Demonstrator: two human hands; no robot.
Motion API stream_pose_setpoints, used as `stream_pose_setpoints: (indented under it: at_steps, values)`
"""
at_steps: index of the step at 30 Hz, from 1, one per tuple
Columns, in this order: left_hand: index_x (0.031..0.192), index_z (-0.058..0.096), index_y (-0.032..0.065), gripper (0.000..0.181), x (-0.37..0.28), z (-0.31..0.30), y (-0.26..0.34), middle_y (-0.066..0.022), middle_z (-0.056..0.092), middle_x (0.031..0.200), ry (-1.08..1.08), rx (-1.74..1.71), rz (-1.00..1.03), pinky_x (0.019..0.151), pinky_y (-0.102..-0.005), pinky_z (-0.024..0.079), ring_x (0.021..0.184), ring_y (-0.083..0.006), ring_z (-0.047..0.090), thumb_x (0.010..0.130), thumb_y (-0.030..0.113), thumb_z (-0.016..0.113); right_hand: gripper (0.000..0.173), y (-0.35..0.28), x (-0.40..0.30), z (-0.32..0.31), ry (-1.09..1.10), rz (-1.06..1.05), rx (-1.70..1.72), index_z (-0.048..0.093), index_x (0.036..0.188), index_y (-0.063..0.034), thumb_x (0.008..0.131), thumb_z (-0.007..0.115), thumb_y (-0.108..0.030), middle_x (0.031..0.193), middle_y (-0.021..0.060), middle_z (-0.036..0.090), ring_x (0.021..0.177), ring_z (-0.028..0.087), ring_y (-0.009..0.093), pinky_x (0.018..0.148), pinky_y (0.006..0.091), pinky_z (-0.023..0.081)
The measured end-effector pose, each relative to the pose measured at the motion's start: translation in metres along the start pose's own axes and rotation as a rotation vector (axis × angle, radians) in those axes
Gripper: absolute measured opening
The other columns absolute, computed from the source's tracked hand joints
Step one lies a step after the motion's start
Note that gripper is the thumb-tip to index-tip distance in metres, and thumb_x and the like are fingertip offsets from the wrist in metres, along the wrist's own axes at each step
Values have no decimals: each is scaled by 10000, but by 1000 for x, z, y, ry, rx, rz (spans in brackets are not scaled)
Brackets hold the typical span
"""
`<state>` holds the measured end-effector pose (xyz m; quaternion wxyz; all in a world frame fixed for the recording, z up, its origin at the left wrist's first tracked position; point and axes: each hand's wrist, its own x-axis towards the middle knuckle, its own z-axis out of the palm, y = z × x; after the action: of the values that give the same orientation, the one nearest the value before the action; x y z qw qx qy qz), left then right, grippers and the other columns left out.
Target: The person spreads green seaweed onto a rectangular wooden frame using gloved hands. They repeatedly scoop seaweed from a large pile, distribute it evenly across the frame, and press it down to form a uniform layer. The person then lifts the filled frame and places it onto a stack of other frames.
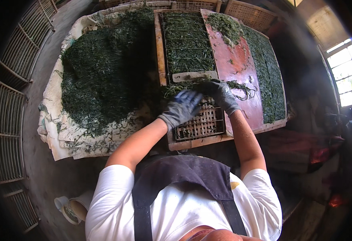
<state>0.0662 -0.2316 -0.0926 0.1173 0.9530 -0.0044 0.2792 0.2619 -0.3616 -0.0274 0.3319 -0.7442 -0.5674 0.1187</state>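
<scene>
My left hand (pixel 184 107), in a grey knit glove, reaches flat over a woven bamboo tray (pixel 191 120), its fingers extended and blurred by motion. My right hand (pixel 224 94), gloved alike, bends down onto dark green seaweed-like strands (pixel 176 89) along the edge of the covered part. Its fingertips are partly hidden, so a grip on the strands cannot be told. A thin wire frame (pixel 224 120) lies over the tray. Beyond my hands, a packed green layer (pixel 189 45) covers the tray under the wires. A flat pale strip (pixel 194 76) lies across the layer's near end.
On the left, a large green heap (pixel 103 75) rests on pale sheeting (pixel 52 99). To the right are a wet reddish board (pixel 242 75) with a loose clump (pixel 225 27) and another green-covered tray (pixel 264 69). Slatted racks (pixel 9 129) line the far left; woven trays (pixel 249 15) stand behind.
</scene>
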Motion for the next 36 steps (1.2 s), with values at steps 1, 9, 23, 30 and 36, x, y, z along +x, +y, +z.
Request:
stream_pose_setpoints:
  at_steps: [1, 9, 23, 30, 36]
  values:
    - [1421, 593, 65, 522, -6, -4, -6, -198, 664, 1343, 59, -171, -141, 1150, -515, 427, 1256, -373, 625, 990, 354, 646, 294, -1, -3, -6, 20, 23, -19, 772, 1138, -126, 892, 638, -35, 1243, 151, 737, 1049, 736, 354, 898, 436, 595]
    - [1464, 546, 40, 541, -11, -9, 2, -198, 570, 1491, -99, 168, -196, 1221, -554, 314, 1407, -348, 513, 979, 268, 620, 674, -13, -35, 53, -40, -162, -377, 520, 1499, -118, 877, 748, -247, 1561, 176, 504, 1473, 431, 386, 1271, 498, 279]
    - [1513, 485, 34, 565, 58, 20, 49, -222, 485, 1541, 5, -102, -88, 1248, -519, 319, 1459, -403, 430, 990, 219, 590, 626, 68, -50, -66, 121, -76, -495, 660, 1333, -177, 788, 840, -426, 1403, 163, 598, 1342, 535, 393, 1134, 536, 422]
    - [1438, 561, 36, 515, 77, 61, 46, -235, 568, 1462, -183, -135, -166, 1203, -498, 377, 1386, -402, 512, 977, 264, 600, 207, 82, -16, -82, -55, 177, -569, 701, 935, -90, 882, 726, -289, 913, 175, 743, 933, 734, 386, 835, 492, 563]
    - [1323, 646, 53, 425, 69, 64, 50, -231, 673, 1300, -280, -69, -268, 1101, -507, 464, 1231, -390, 622, 993, 313, 585, 381, 2, 21, -74, -259, -45, 307, 698, 1335, -77, 1049, 645, -323, 1188, 92, 772, 1056, 721, 197, 917, 373, 577]
